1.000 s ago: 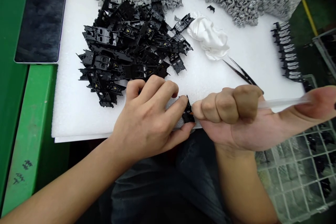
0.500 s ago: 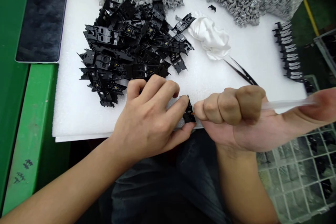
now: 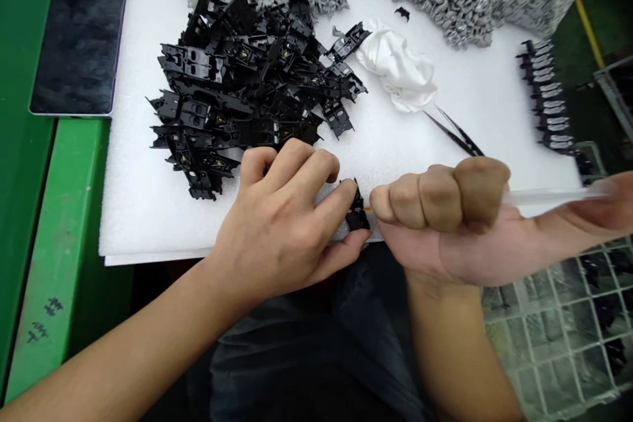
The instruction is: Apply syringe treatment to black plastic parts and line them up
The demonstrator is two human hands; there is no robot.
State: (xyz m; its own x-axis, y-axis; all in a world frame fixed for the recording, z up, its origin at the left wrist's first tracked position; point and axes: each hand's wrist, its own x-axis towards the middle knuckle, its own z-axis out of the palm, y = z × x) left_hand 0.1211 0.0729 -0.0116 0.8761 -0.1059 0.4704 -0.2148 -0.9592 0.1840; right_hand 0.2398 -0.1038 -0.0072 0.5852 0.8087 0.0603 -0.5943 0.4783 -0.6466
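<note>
Now the left hand (image 3: 284, 221) pinches a small black part (image 3: 357, 212) at the white foam's (image 3: 395, 145) edge, the right hand (image 3: 440, 224) grips a clear stick (image 3: 554, 196) just beside it, a big pile (image 3: 232, 86) remains, and a short row (image 3: 546, 95) looks done.

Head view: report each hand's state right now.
Left hand: closed, holding a small black plastic part between fingers and thumb.
Right hand: closed, fingers curled, holding a clear plastic strip.

White foam sheet (image 3: 475, 112) with black plastic parts (image 3: 237, 86)
</note>
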